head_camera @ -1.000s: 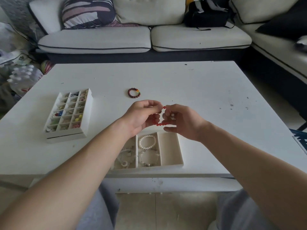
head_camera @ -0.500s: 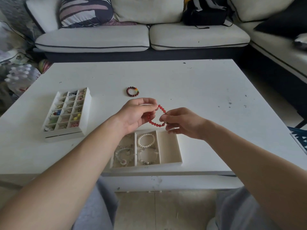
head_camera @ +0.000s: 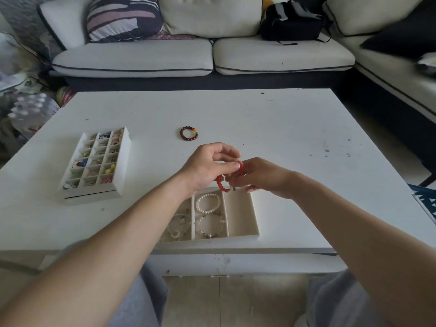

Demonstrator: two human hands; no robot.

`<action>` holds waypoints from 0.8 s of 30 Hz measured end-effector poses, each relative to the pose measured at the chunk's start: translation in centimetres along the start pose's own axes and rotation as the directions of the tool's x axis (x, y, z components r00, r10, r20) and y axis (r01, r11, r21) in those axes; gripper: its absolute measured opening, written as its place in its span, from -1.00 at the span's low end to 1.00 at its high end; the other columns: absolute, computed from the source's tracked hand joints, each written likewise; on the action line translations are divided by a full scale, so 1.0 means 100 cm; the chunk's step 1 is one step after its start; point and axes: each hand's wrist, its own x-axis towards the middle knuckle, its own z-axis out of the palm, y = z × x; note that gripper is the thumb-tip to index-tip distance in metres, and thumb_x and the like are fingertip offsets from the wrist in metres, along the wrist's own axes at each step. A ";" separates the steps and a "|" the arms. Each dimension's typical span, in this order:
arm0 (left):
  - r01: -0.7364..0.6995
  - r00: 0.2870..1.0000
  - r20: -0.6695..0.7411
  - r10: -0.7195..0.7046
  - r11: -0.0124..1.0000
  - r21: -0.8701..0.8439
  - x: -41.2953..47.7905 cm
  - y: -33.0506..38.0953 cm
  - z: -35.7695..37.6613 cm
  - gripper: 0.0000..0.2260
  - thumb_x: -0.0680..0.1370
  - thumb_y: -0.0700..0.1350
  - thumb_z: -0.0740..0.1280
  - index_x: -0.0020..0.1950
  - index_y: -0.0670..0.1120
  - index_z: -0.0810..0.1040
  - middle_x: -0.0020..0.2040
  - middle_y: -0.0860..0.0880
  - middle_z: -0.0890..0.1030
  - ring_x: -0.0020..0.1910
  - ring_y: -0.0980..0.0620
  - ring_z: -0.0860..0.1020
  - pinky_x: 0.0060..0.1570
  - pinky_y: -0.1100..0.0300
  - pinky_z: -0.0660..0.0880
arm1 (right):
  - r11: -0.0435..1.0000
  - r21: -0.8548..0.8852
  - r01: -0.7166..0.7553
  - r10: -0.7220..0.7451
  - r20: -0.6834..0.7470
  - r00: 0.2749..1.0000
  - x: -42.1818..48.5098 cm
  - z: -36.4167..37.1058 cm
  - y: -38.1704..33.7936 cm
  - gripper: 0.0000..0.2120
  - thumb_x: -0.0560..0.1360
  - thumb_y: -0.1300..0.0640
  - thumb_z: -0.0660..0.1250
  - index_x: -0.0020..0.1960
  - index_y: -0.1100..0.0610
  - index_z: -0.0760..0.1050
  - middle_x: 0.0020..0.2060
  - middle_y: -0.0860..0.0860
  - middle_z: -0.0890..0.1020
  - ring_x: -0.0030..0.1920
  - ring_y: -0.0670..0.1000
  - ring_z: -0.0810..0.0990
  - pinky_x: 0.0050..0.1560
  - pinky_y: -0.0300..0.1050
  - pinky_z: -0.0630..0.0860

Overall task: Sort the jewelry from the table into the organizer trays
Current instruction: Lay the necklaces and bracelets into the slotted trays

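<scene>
Left hand (head_camera: pixel 207 167) and right hand (head_camera: pixel 262 177) both pinch red bead bracelet (head_camera: pixel 221 182), fingers curled, held just above three-slot organizer tray (head_camera: pixel 256 215). Dark bead bracelet (head_camera: pixel 189 133) lies on white table (head_camera: pixel 283 138); pearl bracelet (head_camera: pixel 208 203) in middle slot.

Red bracelet (head_camera: pixel 220 182): bright red beads. Second bracelet (head_camera: pixel 189 133): dark maroon beads, a few orange, yellow and green. Pearl bracelet (head_camera: pixel 208 203): white. Three-slot tray (head_camera: pixel 256 215): cream. Grid organizer (head_camera: pixel 125 161): white. Table (head_camera: pixel 283 138): white, dark specks. Sofa (head_camera: pixel 132 60): off-white, dark piping. Cushion (head_camera: pixel 122 17): navy, pink and white stripes. My trousers (head_camera: pixel 330 303): grey.
</scene>
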 end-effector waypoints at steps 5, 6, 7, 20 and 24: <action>0.021 1.000 0.016 -0.022 1.000 0.023 0.001 -0.003 0.001 -0.84 0.54 -0.28 0.46 0.05 -0.07 0.63 -0.12 0.00 0.73 -0.32 0.13 0.59 -0.32 0.33 0.50 | 0.991 0.126 0.047 -0.041 -0.049 0.998 -0.003 -0.007 -0.004 -0.82 0.53 0.27 0.38 0.08 0.06 0.60 -0.12 -0.07 0.67 -0.02 -0.07 0.61 0.13 -0.01 0.52; 0.029 0.999 0.018 -0.029 0.999 0.027 0.001 -0.004 0.000 -0.84 0.54 -0.27 0.46 0.06 -0.06 0.63 -0.13 0.02 0.73 -0.33 0.11 0.58 -0.32 0.32 0.50 | 0.989 0.135 0.053 -0.044 -0.070 0.997 -0.003 -0.008 -0.004 -0.78 0.52 0.29 0.39 0.14 0.10 0.58 -0.10 -0.01 0.69 -0.03 -0.04 0.64 0.11 0.00 0.54; 0.034 0.999 0.022 -0.035 0.999 0.030 0.001 -0.005 0.000 -0.84 0.54 -0.27 0.46 0.06 -0.06 0.63 -0.14 0.03 0.72 -0.32 0.10 0.57 -0.31 0.31 0.51 | 0.989 0.133 0.060 -0.047 -0.095 0.994 -0.004 -0.009 -0.004 -0.74 0.52 0.31 0.40 0.18 0.12 0.57 -0.08 0.04 0.70 -0.04 0.00 0.66 0.10 0.01 0.56; 0.048 0.999 0.001 -0.050 0.974 0.223 0.004 -0.021 0.010 -0.71 0.46 -0.35 0.43 0.02 0.03 0.61 -0.04 0.06 0.67 -0.08 0.15 0.63 -0.06 0.13 0.61 | 0.996 0.084 -0.016 0.038 -0.261 0.965 -0.008 -0.009 0.002 -0.82 0.48 0.38 0.41 0.06 0.26 0.64 -0.12 0.23 0.72 -0.19 0.02 0.72 -0.18 -0.22 0.63; 0.130 0.986 0.064 -0.153 0.954 0.271 0.004 -0.027 0.011 -0.74 0.47 -0.34 0.42 0.00 0.02 0.61 -0.08 -0.01 0.70 -0.09 -0.01 0.67 0.07 0.01 0.62 | 0.994 0.095 -0.046 0.070 -0.267 0.961 -0.008 -0.010 0.006 -0.86 0.48 0.40 0.38 -0.02 0.24 0.66 -0.10 0.23 0.72 -0.16 0.04 0.73 -0.19 -0.22 0.63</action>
